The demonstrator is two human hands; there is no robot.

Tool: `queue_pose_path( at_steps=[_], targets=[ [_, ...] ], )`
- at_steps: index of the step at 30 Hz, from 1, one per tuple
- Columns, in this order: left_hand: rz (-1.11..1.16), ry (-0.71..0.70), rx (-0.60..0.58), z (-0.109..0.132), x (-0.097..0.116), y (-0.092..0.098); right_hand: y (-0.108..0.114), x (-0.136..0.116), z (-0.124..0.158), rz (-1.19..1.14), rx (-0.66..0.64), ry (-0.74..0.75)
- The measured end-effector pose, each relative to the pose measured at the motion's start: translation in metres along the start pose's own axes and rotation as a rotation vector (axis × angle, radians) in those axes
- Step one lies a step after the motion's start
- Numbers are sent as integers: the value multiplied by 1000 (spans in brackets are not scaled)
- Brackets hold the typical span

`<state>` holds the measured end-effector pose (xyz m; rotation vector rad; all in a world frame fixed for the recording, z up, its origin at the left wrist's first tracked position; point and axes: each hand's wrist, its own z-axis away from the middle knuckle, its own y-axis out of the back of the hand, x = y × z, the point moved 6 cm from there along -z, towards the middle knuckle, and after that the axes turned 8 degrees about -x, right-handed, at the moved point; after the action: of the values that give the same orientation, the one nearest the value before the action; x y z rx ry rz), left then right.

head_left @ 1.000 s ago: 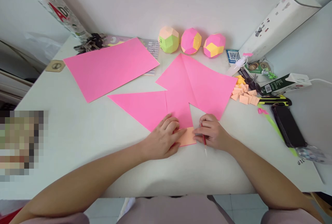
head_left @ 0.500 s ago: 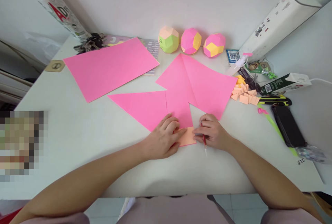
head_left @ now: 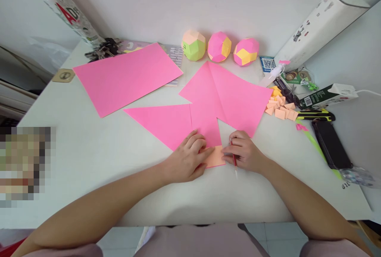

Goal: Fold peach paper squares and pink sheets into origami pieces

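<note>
A large pink paper (head_left: 205,118) with creases and angular points lies flat on the desk. At its near edge is a light orange paper strip (head_left: 216,156) with a thin pink line along its bottom; whether it is a folded flap or a separate piece I cannot tell. My left hand (head_left: 187,160) rests on the paper, its fingers bent and apart, forefinger and thumb pressing on the orange strip. My right hand (head_left: 244,152) has a thin red pen (head_left: 233,157) between its fingers, pointing down toward me. Its fingertips touch the strip's right end.
Another pink sheet (head_left: 127,80) lies back left, near keys (head_left: 104,48). Three paper balls (head_left: 219,46) stand along the wall. On the right are small folded orange pieces (head_left: 281,107), scissors (head_left: 291,96), a yellow-black utility knife (head_left: 317,114), a drink carton (head_left: 329,95) and a black case (head_left: 331,144).
</note>
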<state>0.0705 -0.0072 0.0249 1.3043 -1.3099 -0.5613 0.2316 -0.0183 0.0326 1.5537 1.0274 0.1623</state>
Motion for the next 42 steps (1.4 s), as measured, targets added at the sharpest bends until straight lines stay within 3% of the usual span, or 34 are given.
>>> queue_pose_path(
  at_steps=[42],
  targets=[
    [-11,1,-10,1,0,-1,-1,1,0,-10,-6,-20]
  ],
)
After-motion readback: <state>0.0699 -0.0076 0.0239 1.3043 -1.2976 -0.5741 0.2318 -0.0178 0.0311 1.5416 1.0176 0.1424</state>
